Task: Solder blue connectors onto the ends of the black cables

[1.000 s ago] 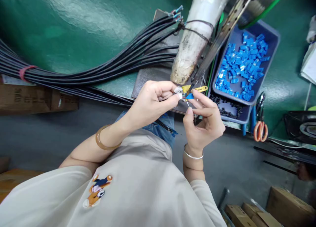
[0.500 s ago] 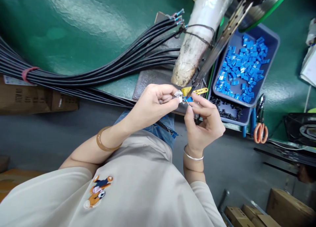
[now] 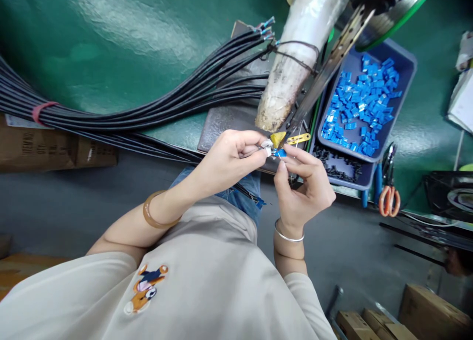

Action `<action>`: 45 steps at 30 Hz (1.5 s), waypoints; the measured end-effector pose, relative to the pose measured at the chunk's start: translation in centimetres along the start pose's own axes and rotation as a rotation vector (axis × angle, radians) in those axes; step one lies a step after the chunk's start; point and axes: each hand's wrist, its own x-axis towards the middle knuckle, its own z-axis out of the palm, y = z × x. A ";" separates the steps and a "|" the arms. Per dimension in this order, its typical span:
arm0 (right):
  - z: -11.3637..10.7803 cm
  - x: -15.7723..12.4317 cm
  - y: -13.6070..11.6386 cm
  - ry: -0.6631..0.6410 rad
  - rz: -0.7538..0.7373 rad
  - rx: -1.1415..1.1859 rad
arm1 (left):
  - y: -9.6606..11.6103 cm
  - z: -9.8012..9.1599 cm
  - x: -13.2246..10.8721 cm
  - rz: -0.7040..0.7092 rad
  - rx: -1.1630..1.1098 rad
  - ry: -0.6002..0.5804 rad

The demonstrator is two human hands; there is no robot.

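My left hand is closed in a pinch on the end of a black cable, whose thin wire tips meet a small blue connector. My right hand pinches that blue connector between thumb and forefinger, right against the left fingertips. Both hands hover at the front edge of the green bench, just below a yellow tab and a brass-coloured terminal strip. The cable itself is mostly hidden under my left hand.
A bundle of black cables fans across the bench from the left. A blue tray holds several blue connectors. A wrapped white column stands behind the hands. Orange-handled scissors lie right. Cardboard boxes sit left and below.
Both hands have shifted slightly down and closer together; the blue connector is now pressed against the left fingertips, less of it showing.
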 end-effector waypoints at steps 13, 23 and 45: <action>0.0 0.1 -0.4 0.049 -0.041 -0.006 | 0.3 -0.2 -0.2 0.063 0.010 -0.039; -0.1 -0.5 0.2 -0.004 -0.069 -0.072 | 0.2 -0.2 -0.1 0.001 0.029 -0.074; -0.6 -1.2 -0.9 0.089 0.354 0.329 | -0.5 0.8 -2.4 0.185 0.172 0.064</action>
